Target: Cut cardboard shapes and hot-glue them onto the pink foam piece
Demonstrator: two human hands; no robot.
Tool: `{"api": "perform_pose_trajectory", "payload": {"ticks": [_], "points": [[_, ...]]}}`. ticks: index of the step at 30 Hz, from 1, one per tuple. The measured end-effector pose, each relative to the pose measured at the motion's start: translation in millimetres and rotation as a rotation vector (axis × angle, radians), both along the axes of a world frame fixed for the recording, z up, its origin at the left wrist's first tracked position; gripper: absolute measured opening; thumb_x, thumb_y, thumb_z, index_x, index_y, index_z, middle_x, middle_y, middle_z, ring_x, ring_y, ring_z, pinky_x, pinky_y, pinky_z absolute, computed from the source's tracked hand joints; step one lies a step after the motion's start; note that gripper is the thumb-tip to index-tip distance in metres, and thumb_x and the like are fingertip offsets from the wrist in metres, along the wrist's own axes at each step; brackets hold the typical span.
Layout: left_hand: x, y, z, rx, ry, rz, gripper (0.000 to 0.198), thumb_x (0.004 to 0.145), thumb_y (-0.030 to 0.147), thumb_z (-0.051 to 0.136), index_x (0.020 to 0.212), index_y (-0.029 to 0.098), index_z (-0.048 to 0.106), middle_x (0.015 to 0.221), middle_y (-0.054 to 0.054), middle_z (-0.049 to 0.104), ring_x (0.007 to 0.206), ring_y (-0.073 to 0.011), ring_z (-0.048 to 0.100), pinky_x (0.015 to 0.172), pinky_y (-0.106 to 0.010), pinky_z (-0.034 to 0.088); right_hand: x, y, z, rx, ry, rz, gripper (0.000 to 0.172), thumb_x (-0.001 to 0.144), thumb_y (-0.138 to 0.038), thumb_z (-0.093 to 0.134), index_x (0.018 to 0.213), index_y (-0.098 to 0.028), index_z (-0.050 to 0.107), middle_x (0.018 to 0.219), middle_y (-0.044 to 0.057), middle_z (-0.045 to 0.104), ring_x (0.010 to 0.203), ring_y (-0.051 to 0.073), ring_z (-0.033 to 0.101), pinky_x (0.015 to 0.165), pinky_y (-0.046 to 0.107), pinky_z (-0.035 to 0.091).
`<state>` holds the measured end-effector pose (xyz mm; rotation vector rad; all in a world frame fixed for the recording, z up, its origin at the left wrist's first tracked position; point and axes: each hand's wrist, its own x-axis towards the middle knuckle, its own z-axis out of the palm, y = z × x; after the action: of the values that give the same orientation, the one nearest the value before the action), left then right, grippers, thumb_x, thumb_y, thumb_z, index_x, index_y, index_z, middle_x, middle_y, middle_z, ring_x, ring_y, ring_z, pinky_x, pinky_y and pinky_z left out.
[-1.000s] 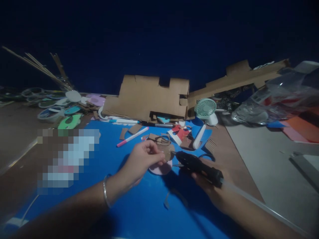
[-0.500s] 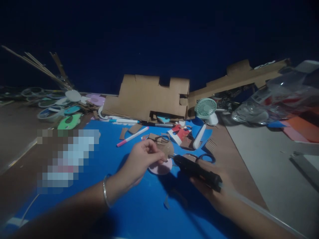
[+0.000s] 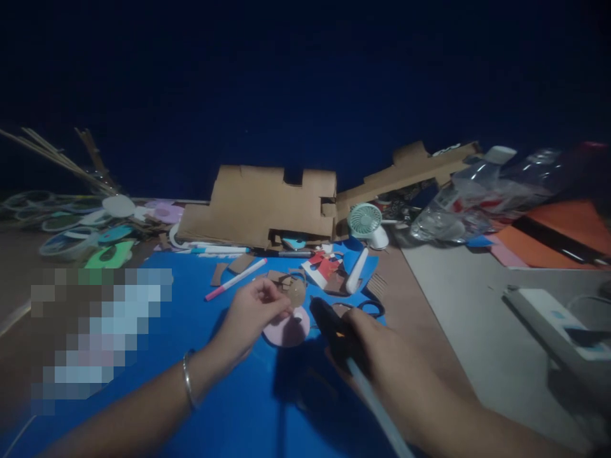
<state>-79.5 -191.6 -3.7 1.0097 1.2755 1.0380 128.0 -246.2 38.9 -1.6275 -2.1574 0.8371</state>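
My left hand (image 3: 255,315), with a silver bangle at the wrist, pinches the edge of a small round brown cardboard disc (image 3: 296,292). Below that disc a pale pink disc (image 3: 285,329) lies on the blue sheet (image 3: 224,394), partly shaded. My right hand (image 3: 367,346) is wrapped round a black glue gun (image 3: 331,327) with a glue stick (image 3: 377,407) sticking out of its back. The gun's tip points up and left, a short way right of the brown disc and apart from it.
Behind the hands lie a pink-capped marker (image 3: 236,280), cardboard scraps, red and white paper (image 3: 321,268) and scissors (image 3: 372,309). Farther back are a large cardboard piece (image 3: 258,207), a small green fan (image 3: 365,221) and plastic bottles (image 3: 443,216).
The glue gun has moved away from the brown disc and turned, its tip now pointing more upward. My left hand keeps its pinch. The whole view has shifted, with more showing at the right.
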Motion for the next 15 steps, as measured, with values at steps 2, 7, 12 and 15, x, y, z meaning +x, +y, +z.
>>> {"api": "perform_pose_trajectory", "payload": {"ticks": [2, 7, 12, 15], "points": [[-0.2, 0.6, -1.2, 0.005, 0.013, 0.002, 0.021, 0.064, 0.019, 0.069, 0.064, 0.016, 0.048, 0.059, 0.002, 0.061, 0.058, -0.0126, 0.062, 0.056, -0.022, 0.048, -4.9, -2.1, 9.4, -0.049, -0.004, 0.004, 0.016, 0.075, -0.019, 0.05, 0.091, -0.02, 0.046, 0.088, 0.006, 0.063, 0.068, 0.02, 0.059, 0.052, 0.025, 0.035], [-0.6, -0.5, -0.4, 0.017, 0.034, -0.017, 0.019, 0.065, 0.021, 0.069, 0.066, 0.016, 0.051, 0.061, 0.001, 0.062, 0.059, -0.0114, 0.06, 0.059, -0.023, 0.048, -14.9, -7.8, 21.2, -0.198, 0.131, 0.016, 0.015, 0.078, -0.023, 0.045, 0.093, -0.02, 0.043, 0.084, 0.006, 0.061, 0.071, 0.021, 0.059, 0.054, 0.027, 0.035], [0.2, -0.4, 1.3, 0.043, 0.066, -0.017, 0.021, 0.064, 0.021, 0.069, 0.064, 0.016, 0.049, 0.062, 0.002, 0.061, 0.059, -0.0107, 0.058, 0.056, -0.021, 0.045, -18.1, -10.1, 22.4, -0.25, 0.271, -0.038, 0.014, 0.08, -0.028, 0.049, 0.091, -0.02, 0.044, 0.08, 0.004, 0.059, 0.069, 0.019, 0.056, 0.053, 0.026, 0.036], [-0.1, 0.6, 0.2, 0.054, 0.107, 0.0, 0.023, 0.064, 0.024, 0.071, 0.064, 0.016, 0.049, 0.061, 0.003, 0.059, 0.059, -0.0108, 0.057, 0.058, -0.021, 0.045, -19.4, -8.2, 22.3, -0.284, 0.357, -0.046, 0.017, 0.082, -0.035, 0.049, 0.089, -0.02, 0.044, 0.08, 0.003, 0.057, 0.069, 0.017, 0.054, 0.055, 0.026, 0.038]]}}
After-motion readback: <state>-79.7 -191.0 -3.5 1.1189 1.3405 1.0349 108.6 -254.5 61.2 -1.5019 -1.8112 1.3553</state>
